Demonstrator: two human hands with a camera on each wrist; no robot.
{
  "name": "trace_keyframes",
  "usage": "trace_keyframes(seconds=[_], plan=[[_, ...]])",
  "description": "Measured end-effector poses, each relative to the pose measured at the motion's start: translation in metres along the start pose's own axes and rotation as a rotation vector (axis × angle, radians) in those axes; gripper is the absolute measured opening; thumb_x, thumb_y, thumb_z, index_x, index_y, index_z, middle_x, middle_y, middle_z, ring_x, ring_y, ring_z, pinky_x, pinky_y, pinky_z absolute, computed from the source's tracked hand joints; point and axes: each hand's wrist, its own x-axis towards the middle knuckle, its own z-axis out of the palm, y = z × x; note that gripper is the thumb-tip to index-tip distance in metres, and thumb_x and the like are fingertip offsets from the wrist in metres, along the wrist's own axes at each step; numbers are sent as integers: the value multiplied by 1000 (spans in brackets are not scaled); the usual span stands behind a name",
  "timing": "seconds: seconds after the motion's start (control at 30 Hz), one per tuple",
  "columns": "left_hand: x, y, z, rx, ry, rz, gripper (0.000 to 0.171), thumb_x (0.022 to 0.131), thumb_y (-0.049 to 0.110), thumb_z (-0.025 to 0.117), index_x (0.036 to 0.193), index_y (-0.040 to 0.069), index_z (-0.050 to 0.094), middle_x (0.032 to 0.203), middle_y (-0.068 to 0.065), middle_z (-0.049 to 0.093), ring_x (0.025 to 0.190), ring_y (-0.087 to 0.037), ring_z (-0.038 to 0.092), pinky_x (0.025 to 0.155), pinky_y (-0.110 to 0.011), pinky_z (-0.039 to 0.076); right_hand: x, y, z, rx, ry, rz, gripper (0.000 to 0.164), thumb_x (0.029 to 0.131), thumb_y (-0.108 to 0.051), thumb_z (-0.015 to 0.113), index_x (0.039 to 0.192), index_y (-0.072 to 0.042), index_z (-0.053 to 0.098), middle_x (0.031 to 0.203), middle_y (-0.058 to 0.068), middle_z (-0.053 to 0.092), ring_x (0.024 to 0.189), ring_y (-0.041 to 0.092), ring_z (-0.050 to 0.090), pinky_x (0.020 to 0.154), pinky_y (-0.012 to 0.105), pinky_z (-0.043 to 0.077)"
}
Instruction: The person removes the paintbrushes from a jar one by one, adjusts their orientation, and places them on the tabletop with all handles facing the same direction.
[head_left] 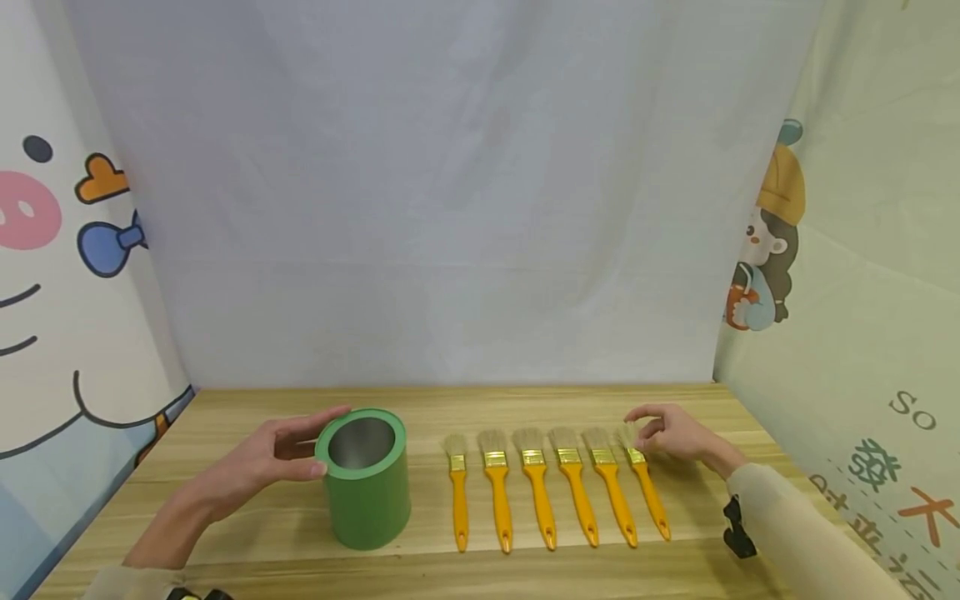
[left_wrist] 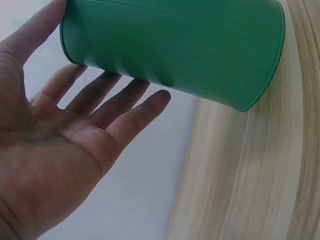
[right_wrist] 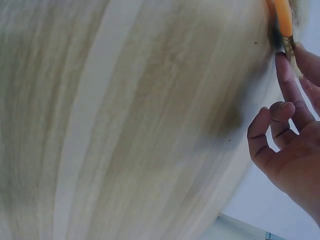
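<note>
My left hand (head_left: 273, 454) holds the upper part of a green can (head_left: 369, 508), thumb and fingers on opposite sides of its rim. The can stands upright with its open top showing a grey inside. In the left wrist view, the fingers (left_wrist: 132, 117) lie along the can's green wall (left_wrist: 185, 45). At the right end of a row of paintbrushes, my right hand (head_left: 675, 433) pinches the last paintbrush (head_left: 651, 492) near its metal band. In the right wrist view, thumb and finger meet at that brush's gold band (right_wrist: 288, 45); part of the bristles is hidden.
Several more yellow-handled paintbrushes (head_left: 538, 492) lie side by side on the wooden table (head_left: 427, 575), bristles pointing away from me. A pale cloth (head_left: 450, 208) hangs behind the table. Printed cloths with cartoon figures stand at the left (head_left: 90, 333) and right (head_left: 862, 292).
</note>
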Motion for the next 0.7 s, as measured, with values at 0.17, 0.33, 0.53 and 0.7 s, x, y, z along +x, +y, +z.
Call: trace_keyframes(seconds=[0.17,0.33,0.53,0.7], plan=[[0,1,0,3,1,-2,69,102,6,66,165,10,39,165,-20,37,137,-16,55,101,-38,52,-1,1,1,-41,-8,-35,47,89,10,68,132,21,54,89,16,73,76,22,63,62,28,44],[0,0,0,9,1,4,69,102,5,66,165,10,39,166,-21,36,137,-16,55,101,-38,52,-1,2,1,-59,-15,-59,44,91,10,70,131,22,55,88,18,72,73,20,60,62,27,43],[0,0,1,23,7,0,68,102,6,66,164,15,42,166,-19,37,142,-32,50,101,-38,52,0,4,2,-89,-12,-60,42,92,8,71,130,21,56,87,15,72,74,19,60,64,27,44],[1,-1,1,33,8,7,68,102,6,66,164,13,41,166,-18,37,145,-45,44,101,-37,51,-1,5,3,-86,-15,-65,41,93,7,72,129,21,57,88,13,70,75,19,61,64,27,46]])
